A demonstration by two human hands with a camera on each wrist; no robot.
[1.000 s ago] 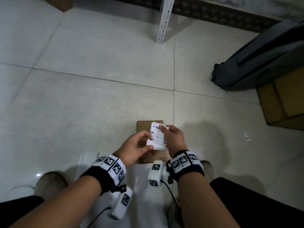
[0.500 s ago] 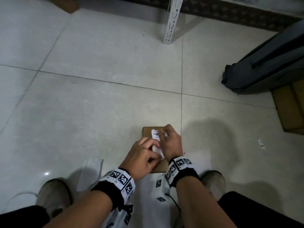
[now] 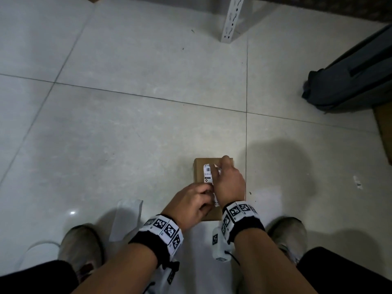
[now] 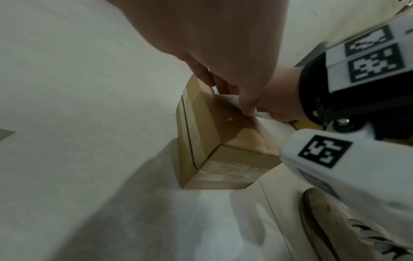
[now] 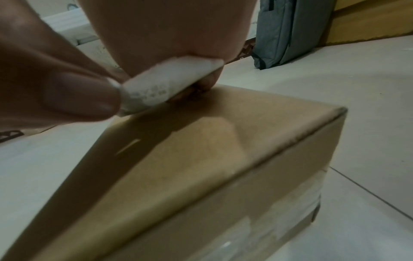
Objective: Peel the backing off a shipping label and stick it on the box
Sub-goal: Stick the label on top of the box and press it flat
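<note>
A small brown cardboard box stands on the tiled floor between my feet. Just above its top hangs a white shipping label with a barcode. My left hand pinches the label's near end. My right hand pinches its far end over the box's far part. In the right wrist view the label is bent between thumb and fingers, close to the cardboard. Whether it touches the box I cannot tell.
A white strip of backing paper lies on the floor at left, beside my left shoe. A grey bag and a carton sit at right. A white metal post stands at the back.
Both hands have come down with the label, from held up in front of me to just over the box top. The label now lies lengthwise along the box.
</note>
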